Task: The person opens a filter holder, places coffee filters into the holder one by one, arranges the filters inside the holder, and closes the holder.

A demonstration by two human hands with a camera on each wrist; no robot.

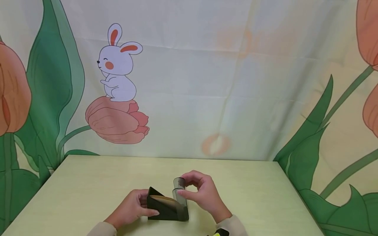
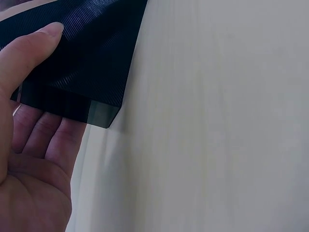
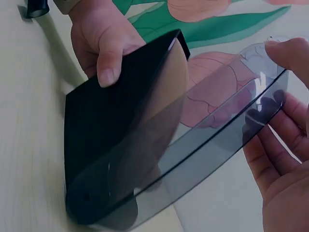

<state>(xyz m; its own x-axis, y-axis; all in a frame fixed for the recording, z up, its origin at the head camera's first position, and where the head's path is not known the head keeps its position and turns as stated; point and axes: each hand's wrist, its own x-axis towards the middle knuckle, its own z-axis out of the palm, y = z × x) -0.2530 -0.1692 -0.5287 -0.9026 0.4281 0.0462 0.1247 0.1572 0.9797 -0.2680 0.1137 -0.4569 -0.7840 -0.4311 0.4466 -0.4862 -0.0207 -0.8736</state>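
A black case stands on the table, with a smoky see-through lid swung up at its right end. Inside it are brown sheets with a curved top edge, which look like paper coffee filters. My left hand grips the case by its left end, thumb on the front face and fingers behind and under it, as the left wrist view shows of the case. My right hand pinches the free end of the lid between thumb and fingers, above the case's right side.
A pale wooden table lies under both hands. Behind its far edge hangs a cloth backdrop printed with a rabbit and tulips. A black and yellow item shows at the right wrist.
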